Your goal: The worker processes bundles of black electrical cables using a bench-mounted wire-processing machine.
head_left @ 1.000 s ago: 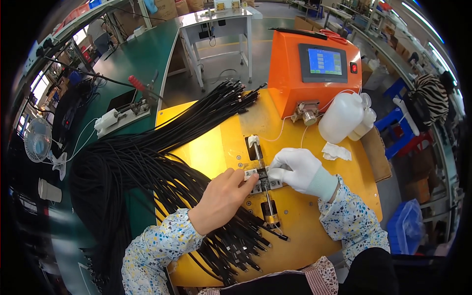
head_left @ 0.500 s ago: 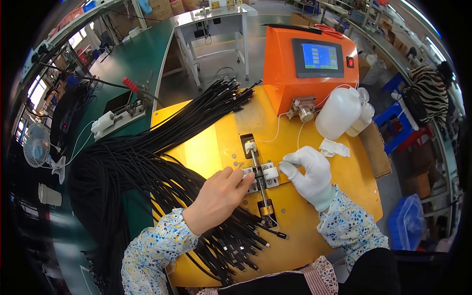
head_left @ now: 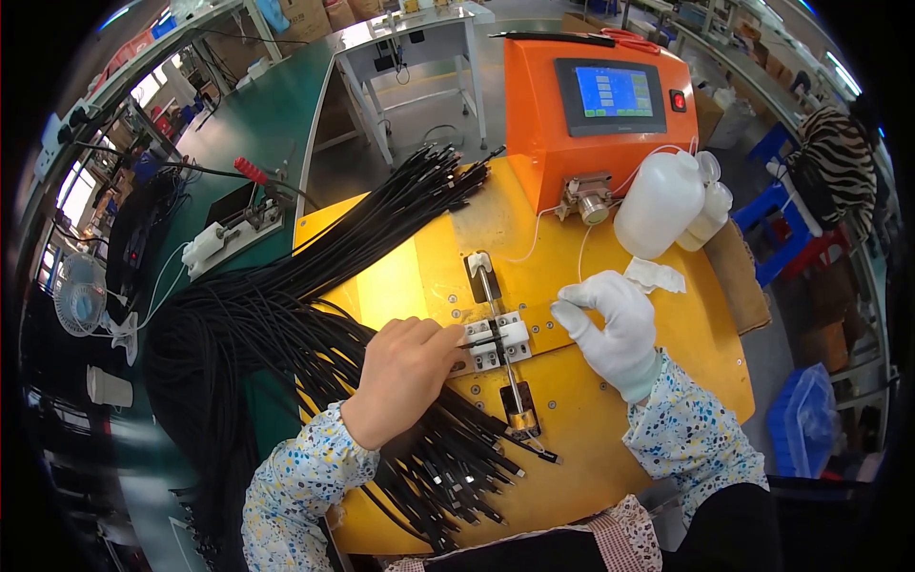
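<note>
My left hand [head_left: 405, 372], bare, is closed at the left side of a small white clamping fixture [head_left: 513, 334]. Its fingertips pinch a thin black cable [head_left: 482, 341] whose end lies in the fixture's middle. A metal rod [head_left: 515, 377] crosses the fixture between two dark slots in the yellow work plate [head_left: 591, 439]. Right of the fixture, and apart from it, is my right hand [head_left: 615, 329] in a white glove. Its thumb and fingers are curled together; whatever lies between them cannot be made out.
Bundles of black cables [head_left: 381, 234] with plugs spread over the plate's left side. An orange machine [head_left: 538, 133] with a screen stands at the back right, beside a white plastic bottle [head_left: 658, 205] and crumpled tissue [head_left: 656, 275]. A hand-lever clamp [head_left: 238, 229] sits on the green table.
My left hand has drawn back leftward from the fixture, uncovering the cable between fingertips and fixture. My right hand has shifted slightly right and away. The head view has moved a little.
</note>
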{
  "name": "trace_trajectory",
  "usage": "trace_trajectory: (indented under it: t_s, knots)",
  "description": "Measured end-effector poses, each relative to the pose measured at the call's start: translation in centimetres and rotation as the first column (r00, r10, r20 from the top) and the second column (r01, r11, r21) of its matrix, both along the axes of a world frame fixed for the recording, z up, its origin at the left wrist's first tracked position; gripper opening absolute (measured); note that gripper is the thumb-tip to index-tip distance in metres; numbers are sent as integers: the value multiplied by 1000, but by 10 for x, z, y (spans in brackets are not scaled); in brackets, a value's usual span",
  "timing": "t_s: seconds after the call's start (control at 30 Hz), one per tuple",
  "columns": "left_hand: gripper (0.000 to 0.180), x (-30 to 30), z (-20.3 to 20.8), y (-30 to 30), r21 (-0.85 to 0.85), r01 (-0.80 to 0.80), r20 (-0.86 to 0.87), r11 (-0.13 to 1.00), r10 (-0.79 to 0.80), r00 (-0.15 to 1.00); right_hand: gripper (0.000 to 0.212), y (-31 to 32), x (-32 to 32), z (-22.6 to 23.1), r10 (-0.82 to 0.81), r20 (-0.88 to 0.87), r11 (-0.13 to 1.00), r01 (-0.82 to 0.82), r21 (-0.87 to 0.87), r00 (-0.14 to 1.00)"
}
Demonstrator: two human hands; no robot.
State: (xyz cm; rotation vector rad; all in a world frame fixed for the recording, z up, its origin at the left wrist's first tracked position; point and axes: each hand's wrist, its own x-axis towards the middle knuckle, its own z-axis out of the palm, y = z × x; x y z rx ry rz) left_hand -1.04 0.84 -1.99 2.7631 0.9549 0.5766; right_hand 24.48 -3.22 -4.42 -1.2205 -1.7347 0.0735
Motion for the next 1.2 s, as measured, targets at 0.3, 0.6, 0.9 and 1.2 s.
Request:
trace_trajectory:
  t_s: [0.3,0.6,0.9,1.2]
  knots:
    - [13,1,-3,11,-87,-7,-22,996,5,1000,13,2,3,-1,-11,-19,1000,11,0,1000]
    - [21,-50,88,-15,-500,106,9,860,-117,993,13,32,-42,45,275,-162,939,-301,-165,948]
    - [40,-155,26,-92,-970,-167,28,175,767,641,67,83,-164,49,474,92,503,-183,-845,876]
    - [22,-100,3,-72,-953,291,171,84,943,287,28,52,-192,-6,343,-317,340,-432,-836,884]
